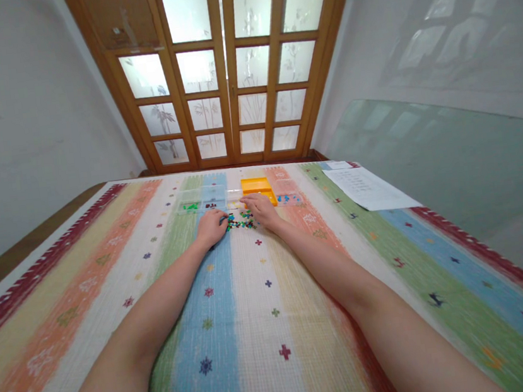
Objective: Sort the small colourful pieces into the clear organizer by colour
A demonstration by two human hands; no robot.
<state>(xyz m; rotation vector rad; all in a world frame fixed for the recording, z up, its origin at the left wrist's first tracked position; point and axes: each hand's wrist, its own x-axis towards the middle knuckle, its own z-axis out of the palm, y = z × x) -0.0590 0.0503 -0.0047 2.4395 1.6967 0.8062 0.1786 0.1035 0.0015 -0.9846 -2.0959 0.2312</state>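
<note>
Green among darker colours — small loose pieces [241,225], closely scattered.

You are facing a cloth [257,324] striped blue, green, white and orange (maroon-edged), multicoloured small pieces [248,225] and a yellow-orange box [256,184].

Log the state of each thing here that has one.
Left hand: fingers curled, grip unclear
Right hand: palm down, grip unclear
Mixed small pieces: loose between the hands
Green pieces: grouped separately
Orange box: open
Paper: lying flat
Tablecloth: spread out
Wooden doors: closed, or nearly
</note>
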